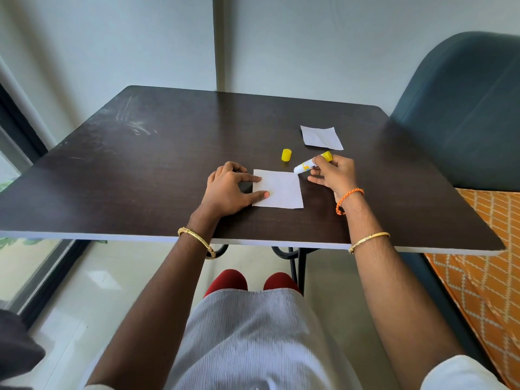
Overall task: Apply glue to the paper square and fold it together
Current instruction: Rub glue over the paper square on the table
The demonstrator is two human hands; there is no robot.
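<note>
A white paper square (282, 190) lies flat on the dark table (140, 164) near its front edge. My left hand (229, 191) rests on the square's left edge, with forefinger and thumb pressing it down. My right hand (333, 173) grips an uncapped glue stick (309, 164), white and yellow, tilted so that its tip sits at the square's top right corner. The stick's yellow cap (286, 155) stands on the table just behind the square.
A second white paper square (320, 137) lies farther back on the right. A dark blue chair (464, 114) stands past the table's right edge, above an orange patterned cloth (486, 249). The wall runs close behind the table.
</note>
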